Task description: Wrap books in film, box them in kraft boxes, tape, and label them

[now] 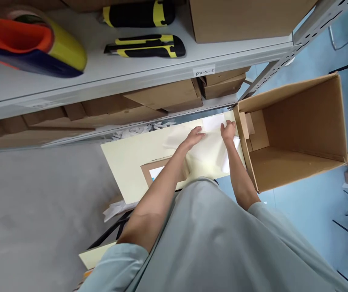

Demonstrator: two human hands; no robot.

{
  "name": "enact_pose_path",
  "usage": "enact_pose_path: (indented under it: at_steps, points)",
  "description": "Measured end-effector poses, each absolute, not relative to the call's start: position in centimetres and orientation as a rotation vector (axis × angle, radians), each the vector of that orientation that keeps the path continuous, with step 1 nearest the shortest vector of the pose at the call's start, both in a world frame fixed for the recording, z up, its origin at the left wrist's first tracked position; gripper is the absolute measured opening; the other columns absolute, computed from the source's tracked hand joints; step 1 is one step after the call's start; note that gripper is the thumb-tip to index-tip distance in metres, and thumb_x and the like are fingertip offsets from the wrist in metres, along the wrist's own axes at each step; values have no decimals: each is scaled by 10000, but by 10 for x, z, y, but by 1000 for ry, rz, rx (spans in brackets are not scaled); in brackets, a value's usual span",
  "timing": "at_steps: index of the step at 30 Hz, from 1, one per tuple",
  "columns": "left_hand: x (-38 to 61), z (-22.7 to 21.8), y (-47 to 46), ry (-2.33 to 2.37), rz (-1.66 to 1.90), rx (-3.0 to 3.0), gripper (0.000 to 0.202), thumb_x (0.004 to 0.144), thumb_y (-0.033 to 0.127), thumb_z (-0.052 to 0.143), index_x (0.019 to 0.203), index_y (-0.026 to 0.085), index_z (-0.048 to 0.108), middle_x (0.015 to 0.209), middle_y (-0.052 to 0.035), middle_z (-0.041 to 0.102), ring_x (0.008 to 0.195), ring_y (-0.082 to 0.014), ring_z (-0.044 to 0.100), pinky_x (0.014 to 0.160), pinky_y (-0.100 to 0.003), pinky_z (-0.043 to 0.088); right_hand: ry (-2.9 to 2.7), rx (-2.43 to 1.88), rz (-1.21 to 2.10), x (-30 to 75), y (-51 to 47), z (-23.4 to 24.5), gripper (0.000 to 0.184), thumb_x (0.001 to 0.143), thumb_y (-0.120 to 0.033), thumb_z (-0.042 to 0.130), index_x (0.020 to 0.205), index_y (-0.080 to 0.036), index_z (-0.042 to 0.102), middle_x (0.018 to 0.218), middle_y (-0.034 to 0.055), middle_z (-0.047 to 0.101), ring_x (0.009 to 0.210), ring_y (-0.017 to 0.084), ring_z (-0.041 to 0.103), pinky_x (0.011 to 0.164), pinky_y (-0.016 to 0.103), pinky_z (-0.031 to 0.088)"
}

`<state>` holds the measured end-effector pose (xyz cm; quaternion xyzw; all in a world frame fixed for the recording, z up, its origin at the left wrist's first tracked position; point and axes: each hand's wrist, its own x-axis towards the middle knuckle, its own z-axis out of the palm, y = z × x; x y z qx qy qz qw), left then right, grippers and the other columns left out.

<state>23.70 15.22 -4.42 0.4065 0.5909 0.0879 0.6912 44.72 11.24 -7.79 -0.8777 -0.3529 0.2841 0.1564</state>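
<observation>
Thin white sheet material, perhaps a bag, lies crumpled over a cream board. My left hand rests at its upper left part, fingers stretched out and a little apart. Near the board's right end, my right hand has its fingers curled at the edge of the white material, seemingly pinching it. A white piece of paper shows between the hands at the far edge. Partly behind my left forearm sits a small brown cardboard box with a white and blue label.
A large open cardboard box stands against the board's right end. Above runs a grey shelf with two yellow-black utility knives and a tape dispenser. Cardboard boxes fill the lower shelf. A metal post rises at right.
</observation>
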Motion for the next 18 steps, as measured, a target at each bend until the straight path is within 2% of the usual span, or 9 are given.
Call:
enact_pose_path:
  at_steps: [2,5,8,12,16,18]
  points:
    - [251,-54,159,1333,195,893,927,792,205,908,1664,190,596,1807,-236,482,1641,-402,534,1328,-520,467,-996,-2503,805,445,113,-83,372,1059,-227,578,1374,-96,727,1405,235,684,1286,333,699,1227,463,520]
    - [263,-63,160,1325,225,890,956,775,176,894,1677,212,582,1776,-200,540,1645,-372,534,1353,-504,446,-977,-2517,783,446,113,-82,340,1069,-221,565,1344,-113,734,1379,217,698,1261,326,709,1193,451,540]
    - [267,-67,155,1339,256,871,948,787,171,884,1682,194,573,1767,-211,546,1635,-366,548,1351,-503,458,-1006,-2537,783,450,113,-73,317,1102,-221,519,1328,-139,726,1381,204,711,1225,314,723,1157,439,556]
    - [267,-69,146,1361,273,893,888,827,213,893,1666,220,602,1791,-203,518,1647,-383,536,1342,-519,473,-1053,-2627,841,453,113,-54,346,1185,-298,420,1311,-180,720,1430,197,699,1223,309,724,1046,414,589]
    - [268,-63,144,1338,240,922,818,862,306,917,1628,230,643,1790,-190,523,1641,-368,544,1341,-508,469,-1131,-2653,806,451,113,-39,403,1198,-264,378,1282,-153,756,1446,205,691,1328,322,663,1136,427,532]
    - [272,-56,145,1374,260,932,757,870,391,942,1559,198,694,1724,-201,599,1596,-361,591,1312,-485,494,-1165,-2627,784,448,112,-32,431,1194,-237,360,1294,-139,768,1444,209,695,1327,327,654,1176,436,508]
